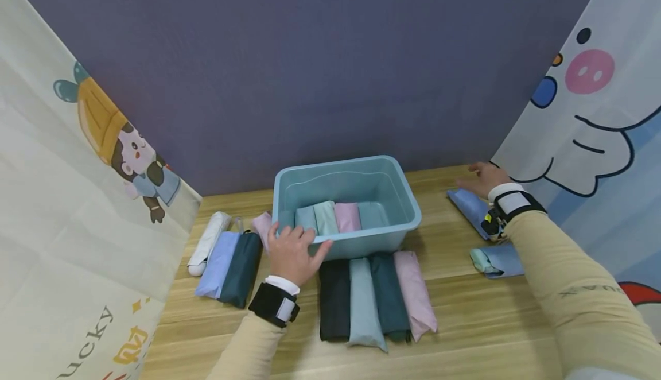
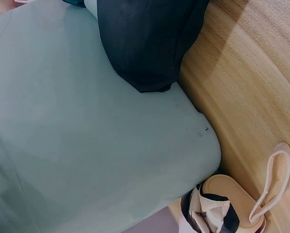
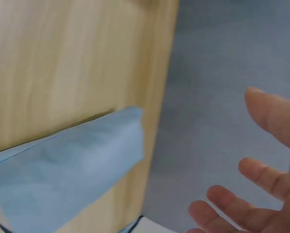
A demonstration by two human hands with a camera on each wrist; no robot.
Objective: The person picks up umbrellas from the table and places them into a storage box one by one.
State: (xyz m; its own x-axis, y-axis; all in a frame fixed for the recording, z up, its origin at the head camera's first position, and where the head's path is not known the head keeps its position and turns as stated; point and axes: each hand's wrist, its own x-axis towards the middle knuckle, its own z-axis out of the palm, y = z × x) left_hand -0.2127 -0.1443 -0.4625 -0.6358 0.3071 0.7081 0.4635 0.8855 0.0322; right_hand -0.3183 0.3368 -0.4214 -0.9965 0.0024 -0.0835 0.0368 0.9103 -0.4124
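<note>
The right hand (image 1: 479, 180) is empty: thumb and fingers are parted and loosely extended. Its nearest thing is the periwinkle folded umbrella (image 1: 469, 208), which lies on the wooden table (image 1: 454, 311) towards its right side, far end close to the dark wall (image 1: 335, 70). In the head view the hand overlaps that far end; in the right wrist view the umbrella lies off the fingertips, with a visible gap between, and neither thumb nor fingers are round it.

The left hand (image 1: 293, 254) rests on the near left corner of the blue-green bin (image 1: 356, 246), fingers reaching over the rim, thumb spread along the front; I cannot tell whether they grip it. Just inside, near those fingertips, pale blue (image 1: 306, 219), mint (image 1: 325, 218) and pink (image 1: 348, 217) folded umbrellas sit side by side. A grey-blue umbrella with a mint end (image 1: 498, 260) lies nearer the person, beside the right forearm.
</note>
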